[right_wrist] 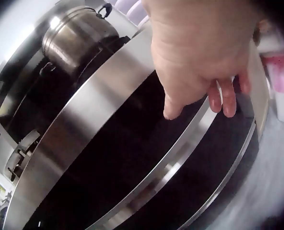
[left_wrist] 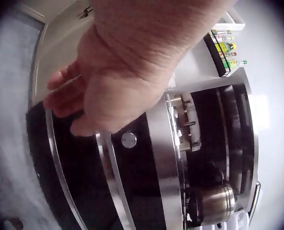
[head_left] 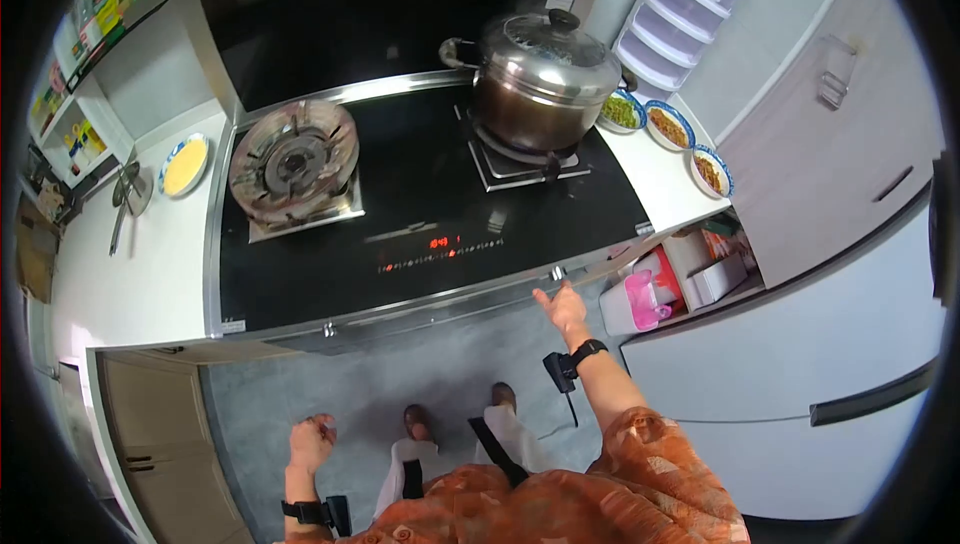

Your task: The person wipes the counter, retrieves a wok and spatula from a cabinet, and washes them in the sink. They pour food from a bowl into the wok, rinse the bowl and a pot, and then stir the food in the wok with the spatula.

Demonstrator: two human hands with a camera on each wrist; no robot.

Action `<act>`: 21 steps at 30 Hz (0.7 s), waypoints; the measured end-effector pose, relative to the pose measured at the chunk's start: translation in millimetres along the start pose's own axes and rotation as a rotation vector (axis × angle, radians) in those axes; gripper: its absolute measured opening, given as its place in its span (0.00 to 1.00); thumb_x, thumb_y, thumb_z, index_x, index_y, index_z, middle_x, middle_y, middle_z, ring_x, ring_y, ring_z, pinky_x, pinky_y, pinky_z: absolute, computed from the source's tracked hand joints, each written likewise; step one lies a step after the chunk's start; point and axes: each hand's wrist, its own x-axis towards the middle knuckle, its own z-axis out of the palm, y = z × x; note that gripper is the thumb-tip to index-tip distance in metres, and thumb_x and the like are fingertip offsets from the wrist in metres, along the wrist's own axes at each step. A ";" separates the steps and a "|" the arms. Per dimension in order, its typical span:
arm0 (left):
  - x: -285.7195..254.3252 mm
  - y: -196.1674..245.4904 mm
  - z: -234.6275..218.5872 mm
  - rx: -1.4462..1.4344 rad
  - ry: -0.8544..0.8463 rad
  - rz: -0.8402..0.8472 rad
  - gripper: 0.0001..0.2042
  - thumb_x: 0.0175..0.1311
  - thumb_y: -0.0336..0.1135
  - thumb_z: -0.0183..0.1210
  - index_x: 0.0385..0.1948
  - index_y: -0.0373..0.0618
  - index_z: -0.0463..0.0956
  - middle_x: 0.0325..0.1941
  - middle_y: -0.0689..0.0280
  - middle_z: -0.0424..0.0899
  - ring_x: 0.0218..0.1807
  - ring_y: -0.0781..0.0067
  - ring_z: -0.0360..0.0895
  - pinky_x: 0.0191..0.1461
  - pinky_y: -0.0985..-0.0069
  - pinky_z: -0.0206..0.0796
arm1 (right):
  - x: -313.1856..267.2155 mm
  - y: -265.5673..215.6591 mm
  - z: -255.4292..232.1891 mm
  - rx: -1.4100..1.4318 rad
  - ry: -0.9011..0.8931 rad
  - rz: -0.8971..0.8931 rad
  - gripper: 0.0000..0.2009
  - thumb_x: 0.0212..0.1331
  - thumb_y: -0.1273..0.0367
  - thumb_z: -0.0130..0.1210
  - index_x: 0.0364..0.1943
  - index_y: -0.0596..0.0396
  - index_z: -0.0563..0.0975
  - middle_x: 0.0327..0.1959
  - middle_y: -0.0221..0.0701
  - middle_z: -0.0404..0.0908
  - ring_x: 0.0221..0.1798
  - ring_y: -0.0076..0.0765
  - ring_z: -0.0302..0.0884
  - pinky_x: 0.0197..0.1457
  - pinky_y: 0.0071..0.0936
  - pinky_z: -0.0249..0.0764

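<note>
My right hand [head_left: 563, 310] is just in front of the stove's front edge, close below the right control knob [head_left: 558, 273]. In the right wrist view its thumb and loosely bent fingers [right_wrist: 229, 106] hang before the dark stove front [right_wrist: 132, 129], with nothing held. My left hand [head_left: 313, 441] hangs low over the floor, fingers loosely curled and holding nothing. The left wrist view shows the left knob [left_wrist: 129, 140] beyond that hand. On the right burner stands a lidded steel pot [head_left: 548, 84]; the left burner [head_left: 294, 161] carries no pot.
Three bowls of chopped food, one with green pieces [head_left: 622, 112], stand on the right counter. A bowl of yellow liquid [head_left: 184, 166] and a strainer-like utensil [head_left: 122, 206] lie on the left counter. Below right, a pink-and-white bin [head_left: 633, 304] stands beside an open cabinet.
</note>
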 end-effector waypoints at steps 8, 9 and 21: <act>3.0 54.2 59.9 0.012 -0.006 -0.129 0.08 0.41 0.33 0.57 0.26 0.46 0.79 0.15 0.58 0.77 0.23 0.60 0.77 0.32 0.70 0.69 | 40.8 42.1 13.7 0.163 -0.062 -0.101 0.33 0.44 0.41 0.54 0.41 0.59 0.71 0.32 0.41 0.79 0.40 0.47 0.77 0.42 0.37 0.71; 3.4 65.0 67.5 0.025 0.002 -0.128 0.08 0.41 0.33 0.57 0.25 0.46 0.79 0.15 0.58 0.76 0.22 0.60 0.77 0.32 0.70 0.69 | 43.3 47.4 14.2 0.159 -0.062 -0.104 0.33 0.43 0.40 0.54 0.38 0.59 0.73 0.26 0.37 0.80 0.35 0.45 0.78 0.38 0.36 0.72; 36.8 120.6 78.7 0.086 -0.037 -0.154 0.10 0.43 0.34 0.56 0.29 0.48 0.78 0.16 0.63 0.78 0.22 0.68 0.76 0.31 0.75 0.69 | 72.0 54.8 10.4 0.177 -0.057 -0.341 0.26 0.45 0.44 0.55 0.36 0.53 0.74 0.25 0.30 0.80 0.28 0.40 0.79 0.32 0.34 0.74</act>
